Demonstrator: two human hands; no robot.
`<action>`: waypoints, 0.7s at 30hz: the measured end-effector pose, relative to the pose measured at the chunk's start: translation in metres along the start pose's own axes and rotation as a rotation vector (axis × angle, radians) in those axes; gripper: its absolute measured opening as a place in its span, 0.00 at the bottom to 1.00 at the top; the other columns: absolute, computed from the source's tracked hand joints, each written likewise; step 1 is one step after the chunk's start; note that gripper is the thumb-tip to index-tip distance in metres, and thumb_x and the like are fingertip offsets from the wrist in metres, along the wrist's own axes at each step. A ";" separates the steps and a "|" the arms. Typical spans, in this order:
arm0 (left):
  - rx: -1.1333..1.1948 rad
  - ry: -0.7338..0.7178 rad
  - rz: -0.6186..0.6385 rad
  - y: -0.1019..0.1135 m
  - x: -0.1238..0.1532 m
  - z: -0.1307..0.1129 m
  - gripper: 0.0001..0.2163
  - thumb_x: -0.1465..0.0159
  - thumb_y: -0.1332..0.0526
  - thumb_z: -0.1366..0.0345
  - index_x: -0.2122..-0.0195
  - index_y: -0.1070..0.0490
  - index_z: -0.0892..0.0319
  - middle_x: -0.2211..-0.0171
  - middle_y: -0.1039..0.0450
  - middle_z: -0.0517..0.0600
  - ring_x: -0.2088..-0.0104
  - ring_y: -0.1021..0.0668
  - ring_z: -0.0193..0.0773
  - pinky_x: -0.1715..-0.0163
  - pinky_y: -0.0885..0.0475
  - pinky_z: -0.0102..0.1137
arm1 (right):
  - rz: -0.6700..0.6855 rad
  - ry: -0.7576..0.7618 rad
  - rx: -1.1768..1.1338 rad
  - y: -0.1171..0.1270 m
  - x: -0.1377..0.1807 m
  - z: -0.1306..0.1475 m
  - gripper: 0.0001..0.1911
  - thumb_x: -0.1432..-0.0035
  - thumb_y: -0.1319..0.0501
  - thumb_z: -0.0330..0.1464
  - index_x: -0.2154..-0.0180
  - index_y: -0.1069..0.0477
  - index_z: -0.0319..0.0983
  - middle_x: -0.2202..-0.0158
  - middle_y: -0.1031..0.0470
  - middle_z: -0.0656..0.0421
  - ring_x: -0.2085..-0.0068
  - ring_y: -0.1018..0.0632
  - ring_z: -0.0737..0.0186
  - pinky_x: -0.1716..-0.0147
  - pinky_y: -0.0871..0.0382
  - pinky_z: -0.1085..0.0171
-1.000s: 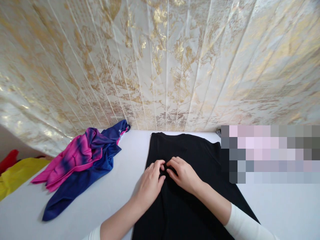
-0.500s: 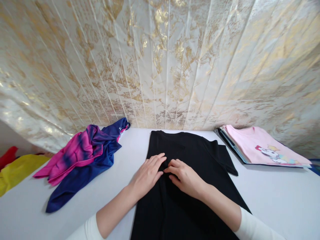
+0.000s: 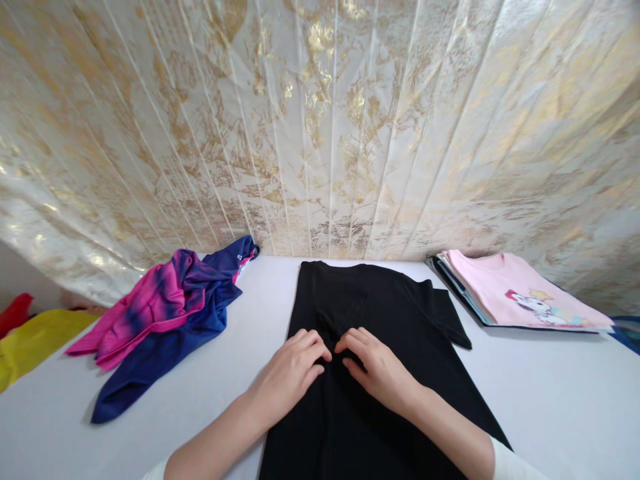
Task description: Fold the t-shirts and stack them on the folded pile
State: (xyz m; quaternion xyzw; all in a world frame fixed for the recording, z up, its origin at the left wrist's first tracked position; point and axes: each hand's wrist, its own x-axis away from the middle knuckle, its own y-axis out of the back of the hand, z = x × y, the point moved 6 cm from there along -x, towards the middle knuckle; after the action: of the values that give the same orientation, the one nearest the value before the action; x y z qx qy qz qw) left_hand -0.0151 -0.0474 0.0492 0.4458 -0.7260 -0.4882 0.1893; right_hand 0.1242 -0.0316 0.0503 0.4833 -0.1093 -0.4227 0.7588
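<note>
A black T-shirt (image 3: 400, 373) lies on the white table in front of me, running off the bottom of the view. Its left side is folded inward, leaving a lengthwise edge down the middle, while a short sleeve sticks out at the right. My left hand (image 3: 295, 367) rests on the folded part with fingers bent and thumb apart. Facing it, my right hand (image 3: 375, 367) touches the cloth, its fingers curved and its thumb separate. A small gap divides the fingertips of both hands. Rumpled fabric shows just above them.
A crumpled pink and navy garment (image 3: 175, 307) lies at the left. Beyond it are a yellow cloth (image 3: 45, 337) and a red cloth (image 3: 17, 313). At the right is a stack of folded clothes topped by a pink shirt (image 3: 520, 287). A gold-patterned curtain (image 3: 320, 133) hangs behind the table (image 3: 565, 393).
Both hands have slid down along the black T-shirt toward me. The fabric above them, formerly under the fingers, now shows wrinkles.
</note>
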 end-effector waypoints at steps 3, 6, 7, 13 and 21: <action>-0.032 -0.002 -0.001 0.000 -0.003 -0.001 0.09 0.37 0.40 0.76 0.61 0.30 0.54 0.60 0.31 0.45 0.58 0.30 0.38 0.58 0.35 0.32 | 0.000 -0.019 -0.027 0.003 0.007 0.000 0.15 0.46 0.45 0.19 0.60 0.33 0.41 0.61 0.29 0.59 0.59 0.29 0.60 0.56 0.35 0.61; -0.056 -0.001 -0.003 0.002 -0.004 -0.002 0.07 0.37 0.40 0.75 0.64 0.30 0.55 0.62 0.30 0.45 0.60 0.30 0.38 0.61 0.36 0.30 | 0.000 -0.047 -0.040 0.004 0.014 0.000 0.15 0.46 0.45 0.19 0.60 0.33 0.41 0.61 0.29 0.59 0.59 0.29 0.60 0.57 0.34 0.61; -0.063 0.001 -0.004 0.003 -0.004 -0.003 0.07 0.37 0.41 0.75 0.65 0.30 0.55 0.63 0.30 0.45 0.60 0.30 0.38 0.61 0.36 0.30 | 0.002 -0.051 -0.044 0.004 0.016 0.000 0.15 0.46 0.45 0.19 0.60 0.33 0.41 0.61 0.29 0.59 0.58 0.29 0.60 0.57 0.34 0.61; -0.044 0.100 -0.020 0.005 -0.005 -0.009 0.07 0.36 0.43 0.74 0.68 0.30 0.55 0.67 0.28 0.44 0.63 0.27 0.37 0.63 0.35 0.28 | 0.010 -0.053 -0.068 0.006 0.024 0.004 0.15 0.46 0.45 0.20 0.58 0.33 0.41 0.60 0.29 0.58 0.57 0.29 0.59 0.54 0.35 0.59; -0.291 0.346 -0.262 0.104 0.070 0.061 0.15 0.30 0.55 0.57 0.63 0.30 0.53 0.67 0.29 0.38 0.64 0.25 0.31 0.59 0.31 0.26 | 0.231 0.253 -0.064 0.004 0.046 0.062 0.25 0.47 0.49 0.18 0.50 0.34 0.43 0.48 0.31 0.58 0.51 0.30 0.62 0.50 0.37 0.62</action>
State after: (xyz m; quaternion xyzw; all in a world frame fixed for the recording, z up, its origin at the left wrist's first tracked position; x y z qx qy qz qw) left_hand -0.1435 -0.0602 0.1015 0.5810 -0.5410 -0.5244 0.3079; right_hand 0.1193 -0.1049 0.0734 0.4922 -0.0544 -0.2717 0.8252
